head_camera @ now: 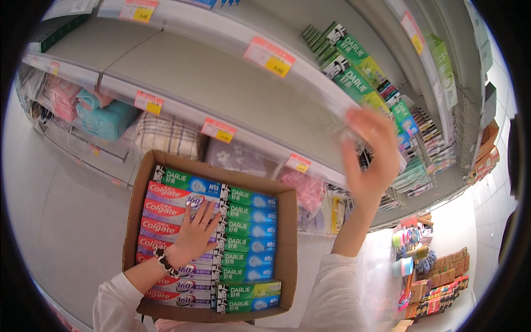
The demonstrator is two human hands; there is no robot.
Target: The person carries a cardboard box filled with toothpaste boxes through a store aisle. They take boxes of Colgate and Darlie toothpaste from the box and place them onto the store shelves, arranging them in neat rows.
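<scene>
A cardboard box (293, 249) in front of me holds rows of toothpaste cartons. Red-and-white Colgate cartons (162, 207) fill its left side, and green-and-blue Darlie cartons (251, 228) its right side; another Darlie carton lies across the top left. My left hand (197, 236), with a scrunchie at the wrist, rests spread on the Colgate cartons and grips none. Blurred by motion, my right hand (373, 149) is raised at the shelf edge with thumb and fingers curved. Something clear seems to be by its fingertips; whether it is held is unclear. Stacked Darlie cartons (352, 79) stand on the shelf beyond it.
A metal shelf (232, 91) with price tags crosses above the box. Below it lie a teal folded textile (105, 118), a plaid textile (166, 133) and pink packages (305, 191). Packaged toothbrushes (431, 141) are at the right. Basins (402, 267) and stacked goods stand farther off.
</scene>
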